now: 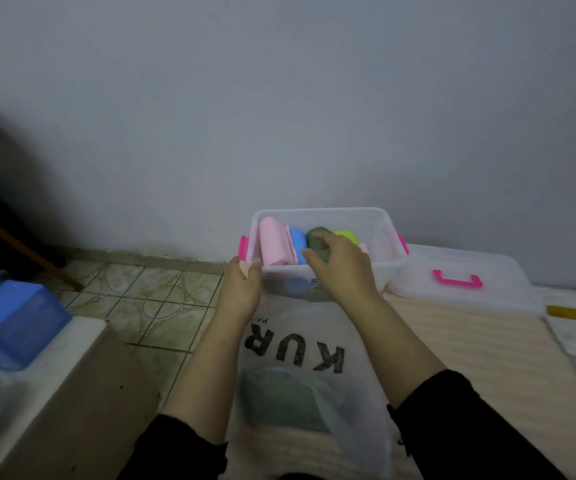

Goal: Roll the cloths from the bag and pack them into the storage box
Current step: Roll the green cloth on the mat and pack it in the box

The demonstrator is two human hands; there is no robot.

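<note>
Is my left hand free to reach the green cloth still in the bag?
Probably not at once: the left hand grips the storage box corner. Once it lets go, nothing lies between it and the green cloth in the bag.

A pale quilted mat (470,348) carries the storage box (328,275), its lid (459,289) and the bag (314,358).
</note>
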